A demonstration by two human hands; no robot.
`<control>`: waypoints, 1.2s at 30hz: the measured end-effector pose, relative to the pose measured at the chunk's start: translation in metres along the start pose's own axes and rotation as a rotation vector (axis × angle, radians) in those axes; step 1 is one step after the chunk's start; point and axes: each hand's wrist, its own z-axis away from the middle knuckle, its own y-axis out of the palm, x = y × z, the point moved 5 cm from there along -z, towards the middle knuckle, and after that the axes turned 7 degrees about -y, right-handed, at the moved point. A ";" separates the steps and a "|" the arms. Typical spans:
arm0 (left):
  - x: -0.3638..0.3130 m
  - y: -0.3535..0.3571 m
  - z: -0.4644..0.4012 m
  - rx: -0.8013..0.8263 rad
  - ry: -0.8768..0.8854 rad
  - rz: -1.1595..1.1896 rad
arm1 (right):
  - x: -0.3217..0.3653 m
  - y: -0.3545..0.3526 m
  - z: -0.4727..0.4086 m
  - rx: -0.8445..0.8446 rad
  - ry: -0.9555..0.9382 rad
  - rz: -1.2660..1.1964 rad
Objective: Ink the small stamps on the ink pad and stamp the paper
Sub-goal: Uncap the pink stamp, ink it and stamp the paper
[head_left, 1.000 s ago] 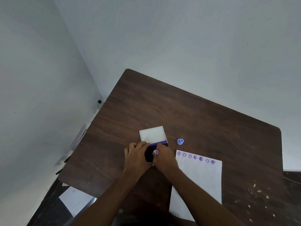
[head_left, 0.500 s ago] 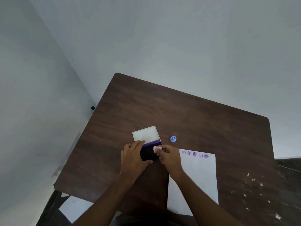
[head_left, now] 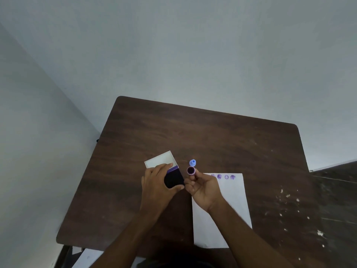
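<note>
Head view: right hand (head_left: 204, 188) pinches inked pink stamp (head_left: 191, 171); left hand (head_left: 157, 182) grasps ink pad (head_left: 173, 178); next, press onto paper (head_left: 229, 206).

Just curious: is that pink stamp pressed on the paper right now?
No, the right hand holds the stamp up, inked face showing, off the paper.

Wooden table (head_left: 212, 136), paper (head_left: 231, 200), ink pad (head_left: 173, 177), blue stamp (head_left: 192, 162)
</note>
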 end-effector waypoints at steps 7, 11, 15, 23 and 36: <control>-0.008 -0.003 0.004 -0.041 0.034 -0.007 | 0.001 0.001 0.005 0.005 -0.005 -0.065; -0.009 0.001 0.005 -0.012 0.038 0.002 | 0.003 0.003 0.008 0.026 -0.007 -0.077; -0.015 0.005 0.006 -0.018 0.063 0.001 | 0.009 0.000 0.010 0.020 -0.026 -0.086; -0.036 0.029 0.005 0.052 0.074 0.015 | 0.041 -0.031 0.025 -0.198 -0.150 -0.123; -0.119 0.116 0.004 0.233 0.306 -0.050 | 0.120 -0.121 0.057 -0.519 -0.411 -0.134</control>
